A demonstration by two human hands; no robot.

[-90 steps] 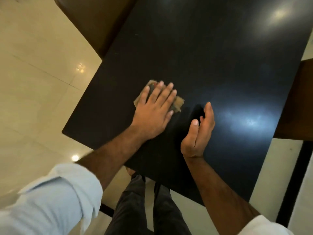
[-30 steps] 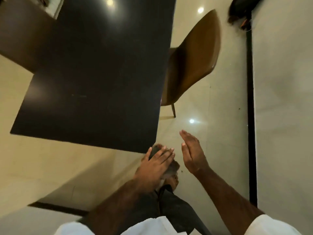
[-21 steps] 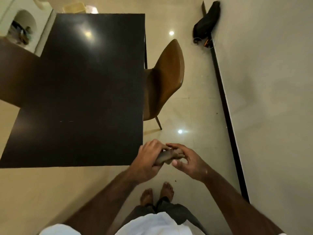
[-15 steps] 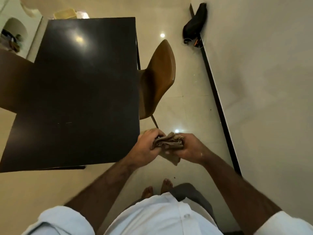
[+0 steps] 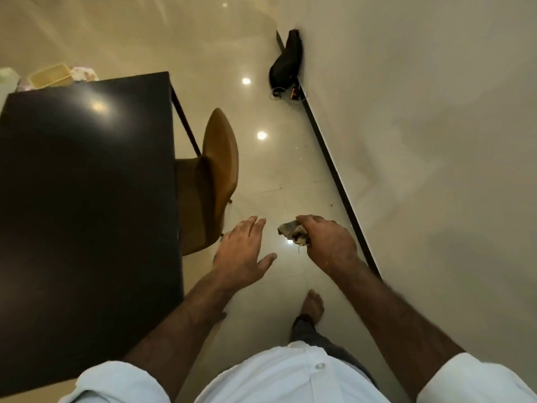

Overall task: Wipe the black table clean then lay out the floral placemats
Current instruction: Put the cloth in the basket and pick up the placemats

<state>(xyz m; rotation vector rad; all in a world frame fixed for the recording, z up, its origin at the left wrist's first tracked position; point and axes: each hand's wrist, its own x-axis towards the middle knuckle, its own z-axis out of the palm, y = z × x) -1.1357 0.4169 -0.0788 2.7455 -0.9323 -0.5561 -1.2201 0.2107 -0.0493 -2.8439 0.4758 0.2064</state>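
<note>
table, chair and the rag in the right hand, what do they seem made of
Table: black, smooth and semi-glossy, perhaps lacquered wood or laminate; it mirrors a bright light spot. Chair: tan moulded shell, leather-like or plastic, with a soft sheen. Rag, bunched in the right hand: brownish woven cloth, matte, with a loose thread hanging.

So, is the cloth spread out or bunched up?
Bunched up: the cloth is a crumpled wad gripped in the right hand, fingers curled round it, off the table. The left hand holds nothing.
</note>
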